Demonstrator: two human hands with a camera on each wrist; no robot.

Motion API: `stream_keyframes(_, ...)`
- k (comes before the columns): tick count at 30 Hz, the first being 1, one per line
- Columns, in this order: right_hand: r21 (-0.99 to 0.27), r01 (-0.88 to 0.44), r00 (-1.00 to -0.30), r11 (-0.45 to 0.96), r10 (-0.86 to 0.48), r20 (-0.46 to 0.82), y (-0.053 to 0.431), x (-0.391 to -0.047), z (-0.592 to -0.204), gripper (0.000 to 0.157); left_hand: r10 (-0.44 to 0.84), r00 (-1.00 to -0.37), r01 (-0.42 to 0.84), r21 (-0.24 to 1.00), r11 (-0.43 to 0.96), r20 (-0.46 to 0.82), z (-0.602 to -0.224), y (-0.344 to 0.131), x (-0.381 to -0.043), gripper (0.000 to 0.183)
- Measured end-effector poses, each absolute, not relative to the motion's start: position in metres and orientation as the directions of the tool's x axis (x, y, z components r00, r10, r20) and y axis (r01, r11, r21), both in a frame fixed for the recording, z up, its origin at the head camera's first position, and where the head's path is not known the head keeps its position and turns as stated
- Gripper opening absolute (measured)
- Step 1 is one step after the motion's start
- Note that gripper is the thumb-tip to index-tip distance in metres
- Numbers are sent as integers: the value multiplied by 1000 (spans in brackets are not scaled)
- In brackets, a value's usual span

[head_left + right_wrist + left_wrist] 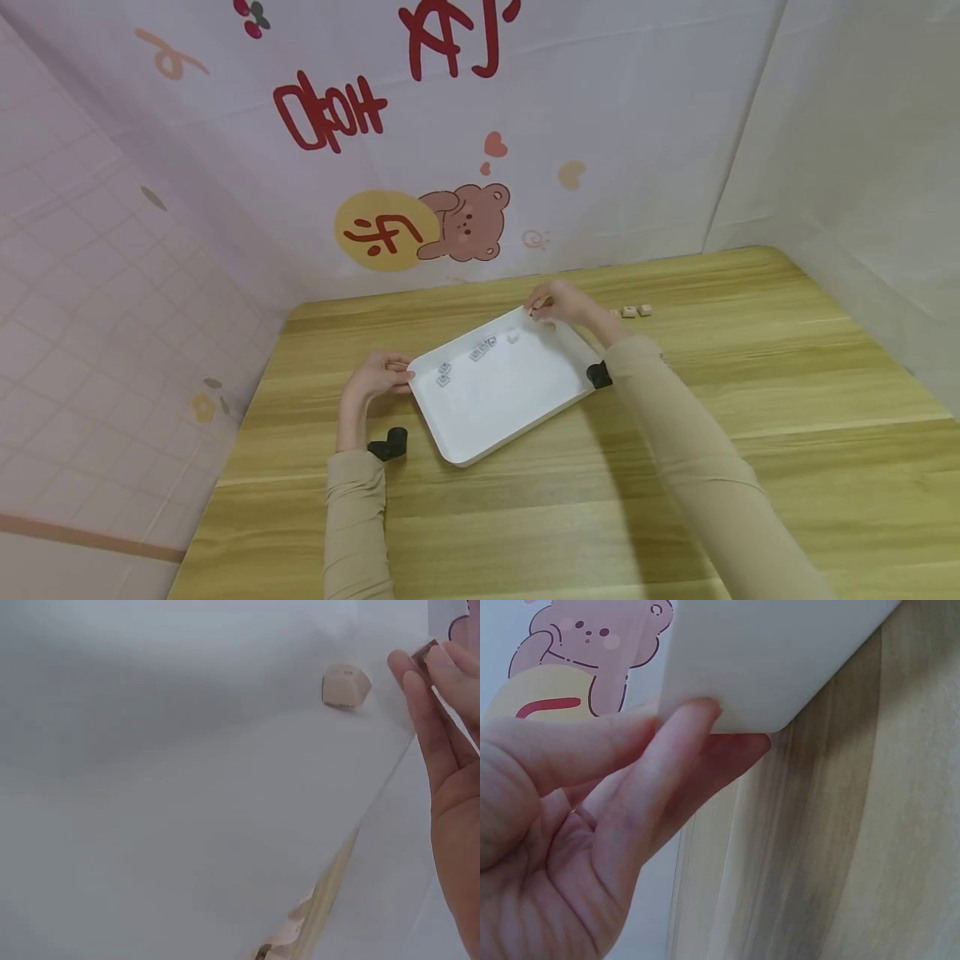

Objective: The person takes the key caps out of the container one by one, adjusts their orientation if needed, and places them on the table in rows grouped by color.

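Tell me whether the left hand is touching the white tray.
Touching. The left wrist view shows it: the left hand pinches the edge of the white tray, its fingers overlapping the tray without a gap.

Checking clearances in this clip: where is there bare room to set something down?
The table is bare between the left sleeve and right sleeve, nearer than the tray, and right of the right sleeve. The tray's near half is bare. Crowded: the tray's far side, with small pieces and the right hand, and the piece row to that hand's right.

Soft light, faint shadows on the table; wrist views dim, perhaps hazy.
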State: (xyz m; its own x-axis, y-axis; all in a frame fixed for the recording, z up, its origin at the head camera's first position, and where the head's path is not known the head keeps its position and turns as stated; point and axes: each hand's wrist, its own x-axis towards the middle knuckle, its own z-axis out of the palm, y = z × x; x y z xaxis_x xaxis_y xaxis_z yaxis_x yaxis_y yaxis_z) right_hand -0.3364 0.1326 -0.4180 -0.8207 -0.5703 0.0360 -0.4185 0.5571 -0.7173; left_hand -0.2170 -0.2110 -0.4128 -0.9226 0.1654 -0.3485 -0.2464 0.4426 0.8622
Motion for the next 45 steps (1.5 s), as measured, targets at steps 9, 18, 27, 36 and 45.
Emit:
stream_keyframes(9,-856,-264,-883,445,-468,30,149,-335,-413,19,154,-920,-263,858,441,-360,-412,-211,-217,41)
stream_keyframes(18,-880,-275,-886,388,-457,75,173,-336,-414,28,155,-921,-254,854,454,-356,-411,-210,-217,40)
stream_keyframes(27,-896,-220,-928,386,-365,71,200,-335,-417,32,176,-919,-249,865,436,-353,-412,-212,-217,40)
stream_keyframes(36,-836,-205,-963,509,-256,80,235,-333,-421,33,171,-921,-249,866,434,-351,-414,-213,-218,40)
stream_keyframes(45,-770,-122,-991,627,-112,66,268,-318,-424,32,164,-923,-248,864,439,-348,-415,-214,-218,40)
